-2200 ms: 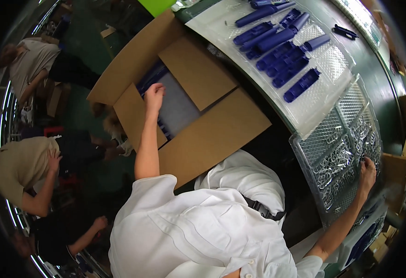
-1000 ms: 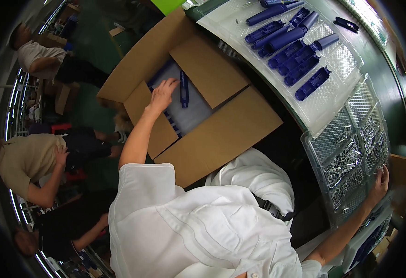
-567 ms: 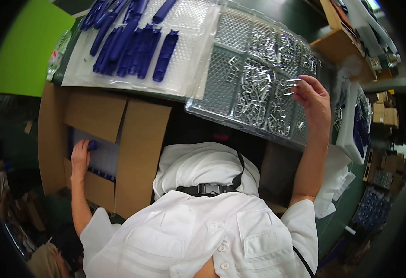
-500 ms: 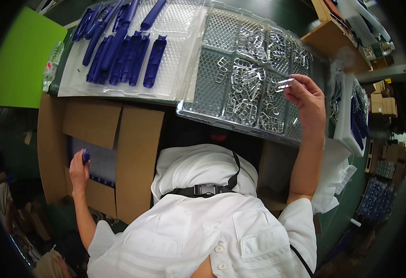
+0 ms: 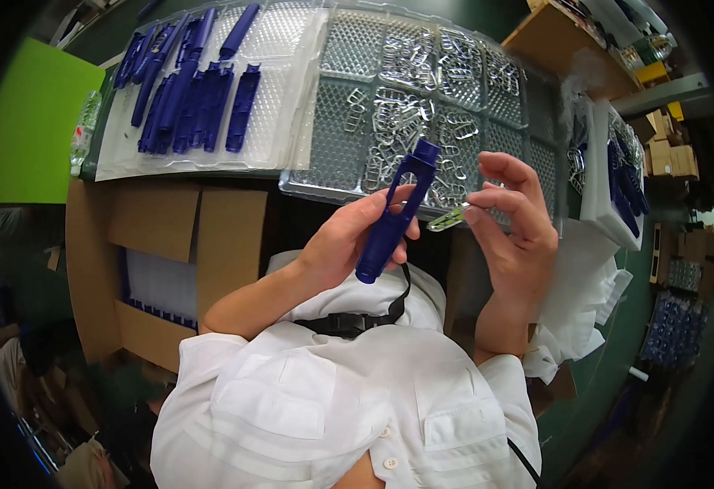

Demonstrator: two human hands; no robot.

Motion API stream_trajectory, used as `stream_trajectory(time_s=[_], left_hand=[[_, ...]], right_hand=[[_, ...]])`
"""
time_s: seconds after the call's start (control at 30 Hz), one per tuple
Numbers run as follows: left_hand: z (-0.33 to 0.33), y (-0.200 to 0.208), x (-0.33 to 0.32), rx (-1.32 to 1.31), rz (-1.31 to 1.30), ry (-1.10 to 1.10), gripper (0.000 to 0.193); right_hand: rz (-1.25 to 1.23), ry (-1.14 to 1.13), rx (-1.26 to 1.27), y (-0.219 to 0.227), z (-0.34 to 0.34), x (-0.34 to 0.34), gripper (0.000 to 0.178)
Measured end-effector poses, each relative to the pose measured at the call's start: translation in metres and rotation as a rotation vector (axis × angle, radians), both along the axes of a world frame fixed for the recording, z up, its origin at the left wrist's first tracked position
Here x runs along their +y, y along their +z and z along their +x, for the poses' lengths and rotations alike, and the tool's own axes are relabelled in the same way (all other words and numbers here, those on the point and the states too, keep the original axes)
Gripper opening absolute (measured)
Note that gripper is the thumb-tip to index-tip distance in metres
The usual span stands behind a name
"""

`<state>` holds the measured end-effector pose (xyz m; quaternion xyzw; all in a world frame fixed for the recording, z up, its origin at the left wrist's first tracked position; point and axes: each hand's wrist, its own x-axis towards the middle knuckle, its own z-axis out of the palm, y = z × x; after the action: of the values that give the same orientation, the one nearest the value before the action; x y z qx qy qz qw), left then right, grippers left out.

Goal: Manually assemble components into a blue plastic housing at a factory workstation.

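In front of my chest, my left hand is closed around a dark blue plastic housing, a slim tube with a long oval opening. The housing is tilted, its top end leaning right. Just right of it, my right hand pinches a small shiny metal loop between thumb and index finger; its other fingers are curled loosely. A small gap separates loop and housing. Behind the hands, a clear compartment tray holds many similar metal loops.
Several blue plastic parts lie on a clear plastic tray at the far left. Below it, a cardboard box with raised flaps holds more blue parts. A bottle stands near a green panel. White foam is at right.
My left hand has come from the cardboard box to the middle with the blue housing. My right hand has moved down and left from above the compartment tray, still pinching metal.
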<state>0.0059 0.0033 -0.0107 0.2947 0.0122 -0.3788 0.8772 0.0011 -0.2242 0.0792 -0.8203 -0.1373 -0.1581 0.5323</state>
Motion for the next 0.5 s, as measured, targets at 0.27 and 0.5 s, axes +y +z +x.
stream_trajectory(time_s=[0.27,0.5], left_hand=[[0.002,0.000,-0.029,-0.194,0.233,-0.070,0.051],[0.000,-0.007,-0.026,-0.286,0.243,-0.051,0.052]], right_hand=[[-0.168,-0.155,0.061,-0.012,-0.011,0.008,0.015],[-0.367,-0.174,-0.097,-0.021,-0.002,0.007,0.012]])
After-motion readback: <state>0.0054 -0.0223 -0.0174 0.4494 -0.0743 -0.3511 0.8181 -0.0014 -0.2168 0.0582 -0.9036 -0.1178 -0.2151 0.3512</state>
